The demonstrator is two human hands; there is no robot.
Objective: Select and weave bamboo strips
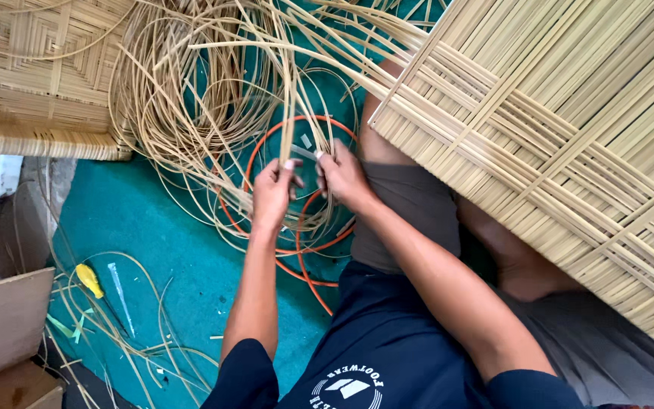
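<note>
Biggest thing in my view is the woven cane panel (562, 144) leaning over my right knee, flat strips crossing in a wide diagonal lattice, with loose ends sticking out past its edge toward the middle. Across from it, top left, sits another woven piece (35, 72) with a tighter square pattern. Between them is the big tangle of loose cane strips (191, 91) looping all over the teal mat (145, 227), and under that a coil of orange hose (297, 227).

Now the small stuff. My left hand (272, 193) and right hand (344, 176) are close together just in front of me, above the orange coil. Both are pinched shut on one thin cane strip (291, 113) that rises straight up from my fingers into the tangle. There's a small pale sliver (304, 152) bridging between the thumbs; can't really tell if it's a blade or just a scrap of cane.

What works for me here, I reckon: keep the two pinches near each other so the strip doesn't buckle, keep the flat face turned one way, and let the long end feed free so it doesn't snag the other loops.

Off to the left on the mat lie a yellow-handled tool (88, 279) and a thin pale spike (120, 295), well away from my hands.
</note>
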